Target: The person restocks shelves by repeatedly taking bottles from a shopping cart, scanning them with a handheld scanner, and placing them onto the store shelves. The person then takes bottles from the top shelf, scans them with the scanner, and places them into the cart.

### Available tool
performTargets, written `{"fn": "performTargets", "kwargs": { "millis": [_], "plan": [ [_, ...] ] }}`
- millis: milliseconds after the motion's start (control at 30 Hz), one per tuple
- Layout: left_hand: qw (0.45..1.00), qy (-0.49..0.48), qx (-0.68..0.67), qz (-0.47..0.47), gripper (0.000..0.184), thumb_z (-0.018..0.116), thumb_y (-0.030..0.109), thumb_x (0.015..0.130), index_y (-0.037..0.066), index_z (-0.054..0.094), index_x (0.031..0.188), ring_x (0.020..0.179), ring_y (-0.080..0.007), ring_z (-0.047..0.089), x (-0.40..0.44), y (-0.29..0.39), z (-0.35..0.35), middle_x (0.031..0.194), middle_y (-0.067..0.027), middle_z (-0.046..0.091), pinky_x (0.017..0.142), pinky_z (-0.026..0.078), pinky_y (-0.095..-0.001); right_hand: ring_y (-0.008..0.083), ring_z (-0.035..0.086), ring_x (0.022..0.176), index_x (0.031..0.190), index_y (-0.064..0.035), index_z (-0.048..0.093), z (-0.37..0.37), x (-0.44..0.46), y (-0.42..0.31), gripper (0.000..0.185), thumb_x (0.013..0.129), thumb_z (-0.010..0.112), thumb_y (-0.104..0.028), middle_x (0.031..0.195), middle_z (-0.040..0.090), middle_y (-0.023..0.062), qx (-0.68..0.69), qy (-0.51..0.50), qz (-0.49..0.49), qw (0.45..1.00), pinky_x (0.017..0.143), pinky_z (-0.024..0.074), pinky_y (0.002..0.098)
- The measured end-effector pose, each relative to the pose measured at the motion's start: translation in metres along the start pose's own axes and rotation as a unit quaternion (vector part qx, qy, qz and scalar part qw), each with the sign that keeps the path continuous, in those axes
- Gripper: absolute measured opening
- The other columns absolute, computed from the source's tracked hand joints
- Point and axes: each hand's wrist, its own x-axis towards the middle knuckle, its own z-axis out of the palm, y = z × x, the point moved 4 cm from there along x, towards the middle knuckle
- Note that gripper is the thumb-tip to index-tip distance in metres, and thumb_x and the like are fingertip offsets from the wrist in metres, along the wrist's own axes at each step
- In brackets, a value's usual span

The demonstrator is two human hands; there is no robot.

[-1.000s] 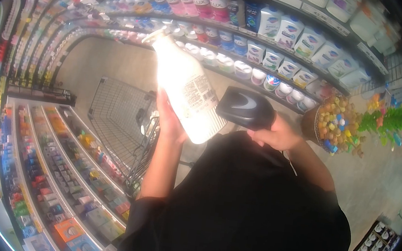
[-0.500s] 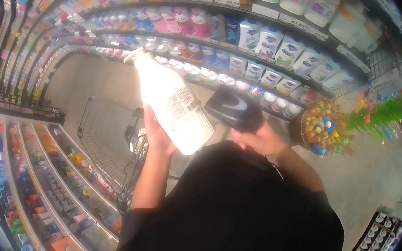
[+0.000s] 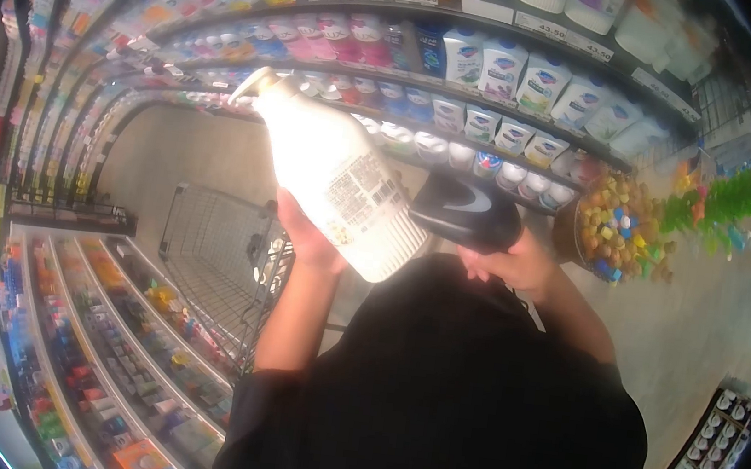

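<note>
A white pump bottle [image 3: 324, 159], tilted with its pump head [image 3: 254, 84] up to the left, is gripped low on its side by my left hand [image 3: 306, 234]. Its printed back label [image 3: 364, 191] and barcode face up towards me, and bright glare washes out the upper body. My right hand [image 3: 520, 265] is closed round the handle of a black barcode scanner [image 3: 468, 210]. The scanner's head lies close beside the bottle's right edge, near the barcode; whether they touch, I cannot tell.
Shelves of pouches and bottles [image 3: 505, 69] run across the front and curve left. A wire shopping cart [image 3: 217, 244] stands left of me, beyond low tiered shelves [image 3: 104, 343] of small packs. To the right is a basket [image 3: 570, 234] of colourful round items beside green foliage [image 3: 721, 214].
Both hands, with the bottle and scanner, have shifted a little to the right in view, and the surroundings have shifted slightly too. Both grips are unchanged.
</note>
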Motion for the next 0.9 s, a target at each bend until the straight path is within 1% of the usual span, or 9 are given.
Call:
{"fn": "performTargets", "kwargs": {
  "millis": [233, 300, 433, 533, 600, 667, 800, 833, 900],
  "plan": [
    [1.000, 0.013, 0.002, 0.003, 0.090, 0.042, 0.074, 0.090, 0.002, 0.039, 0.144, 0.118, -0.0352, 0.058, 0.008, -0.004, -0.001, 0.135, -0.0192, 0.053, 0.096, 0.050, -0.0511, 0.0086, 0.057, 0.062, 0.105, -0.0014, 0.062, -0.006, 0.000, -0.010, 0.019, 0.086, 0.063, 0.000, 0.084, 0.063, 0.0054, 0.014, 0.043, 0.013, 0.999, 0.061, 0.0508, 0.0263],
    [1.000, 0.012, -0.013, -0.001, 0.097, 0.050, 0.076, 0.085, 0.007, 0.032, 0.150, 0.125, -0.0372, 0.054, 0.014, -0.001, -0.008, 0.142, -0.0190, 0.049, 0.100, 0.049, -0.0536, 0.0086, 0.059, 0.064, 0.104, -0.0014, 0.062, -0.009, 0.008, -0.011, 0.018, 0.086, 0.064, 0.001, 0.086, 0.065, 0.0057, 0.005, 0.044, 0.025, 0.999, 0.061, 0.0507, 0.0260],
    [0.998, 0.052, 0.039, 0.004, 0.108, 0.063, 0.077, 0.076, 0.011, 0.027, 0.153, 0.130, -0.0371, 0.050, 0.022, 0.002, -0.056, 0.147, -0.0169, 0.046, 0.102, 0.049, -0.0542, 0.0093, 0.062, 0.079, 0.105, -0.0008, 0.063, -0.018, 0.029, -0.002, 0.019, 0.087, 0.066, 0.000, 0.094, 0.066, 0.0063, 0.002, 0.071, 0.008, 0.997, 0.071, 0.0505, 0.0268],
    [0.997, -0.032, 0.055, -0.048, 0.105, 0.071, 0.072, 0.073, 0.004, 0.038, 0.145, 0.121, -0.0311, 0.056, 0.046, -0.009, -0.038, 0.137, -0.0134, 0.052, 0.095, 0.052, -0.0462, 0.0100, 0.059, 0.092, 0.110, -0.0012, 0.063, -0.027, 0.044, -0.006, 0.023, 0.087, 0.067, 0.000, 0.100, 0.066, 0.0048, -0.020, 0.112, -0.009, 0.993, 0.083, 0.0480, 0.0288],
    [0.995, -0.012, 0.077, -0.069, 0.107, 0.060, 0.080, 0.075, 0.005, 0.035, 0.147, 0.121, -0.0313, 0.055, 0.063, -0.019, -0.039, 0.137, -0.0137, 0.051, 0.097, 0.051, -0.0473, 0.0095, 0.059, 0.088, 0.114, -0.0030, 0.062, -0.037, 0.058, -0.012, 0.028, 0.087, 0.068, -0.001, 0.098, 0.065, 0.0035, 0.001, 0.104, -0.026, 0.994, 0.077, 0.0493, 0.0278],
    [0.992, 0.011, 0.045, -0.115, 0.111, 0.055, 0.083, 0.076, 0.008, 0.027, 0.152, 0.128, -0.0328, 0.051, 0.079, -0.034, -0.065, 0.145, -0.0142, 0.045, 0.101, 0.049, -0.0503, 0.0089, 0.059, 0.086, 0.116, -0.0034, 0.061, -0.043, 0.071, -0.029, 0.029, 0.087, 0.068, -0.003, 0.097, 0.065, 0.0027, -0.047, 0.157, 0.036, 0.986, 0.073, 0.0495, 0.0269],
    [0.972, -0.013, -0.065, -0.224, 0.097, 0.036, 0.081, 0.087, -0.001, 0.040, 0.140, 0.110, -0.0348, 0.062, 0.125, -0.049, -0.067, 0.123, -0.0210, 0.060, 0.093, 0.053, -0.0488, 0.0077, 0.059, 0.081, 0.117, -0.0032, 0.059, -0.055, 0.107, -0.050, 0.031, 0.088, 0.069, -0.006, 0.097, 0.065, 0.0019, -0.061, 0.208, 0.049, 0.975, 0.066, 0.0492, 0.0248],
    [0.970, 0.030, 0.065, -0.232, 0.101, 0.036, 0.085, 0.084, 0.005, 0.035, 0.147, 0.119, -0.0363, 0.058, 0.138, -0.046, -0.079, 0.138, -0.0194, 0.053, 0.099, 0.049, -0.0516, 0.0077, 0.059, 0.081, 0.118, -0.0029, 0.059, -0.058, 0.113, -0.053, 0.032, 0.088, 0.069, -0.007, 0.098, 0.065, 0.0018, -0.069, 0.211, 0.046, 0.974, 0.067, 0.0493, 0.0248],
    [0.965, -0.050, 0.001, -0.256, 0.100, 0.044, 0.083, 0.082, 0.005, 0.036, 0.145, 0.119, -0.0383, 0.057, 0.155, -0.038, -0.083, 0.137, -0.0195, 0.053, 0.098, 0.049, -0.0537, 0.0075, 0.059, 0.081, 0.120, -0.0021, 0.059, -0.065, 0.126, -0.059, 0.033, 0.088, 0.068, -0.007, 0.099, 0.065, 0.0017, -0.083, 0.219, 0.040, 0.971, 0.068, 0.0496, 0.0250]
  ]
}}
